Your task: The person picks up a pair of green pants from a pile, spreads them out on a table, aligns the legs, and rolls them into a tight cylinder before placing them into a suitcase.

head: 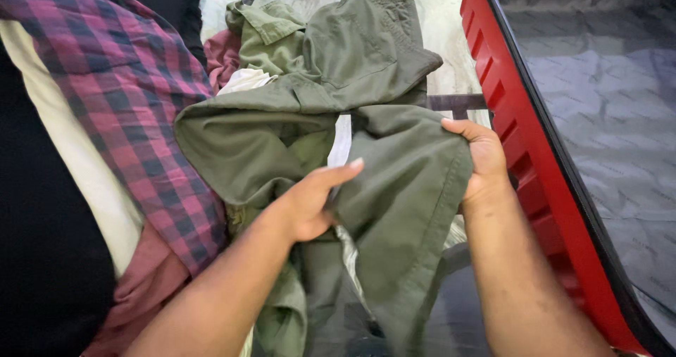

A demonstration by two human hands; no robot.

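Olive-green trousers [366, 68] lie crumpled across the middle, the waistband and pockets toward the top. My left hand [310, 202] grips a fold of the green cloth near the centre, thumb stretched along the fabric. My right hand [482, 163] pinches the edge of the same trousers just right of centre, close to the red suitcase rim. Both forearms come up from the bottom edge.
An open red hard-shell suitcase [517, 124] with grey lining [598, 89] fills the right side. A red-and-navy plaid shirt [120, 75] lies at left over cream, maroon and black clothes. A pale marble-look surface [440, 26] shows at top centre.
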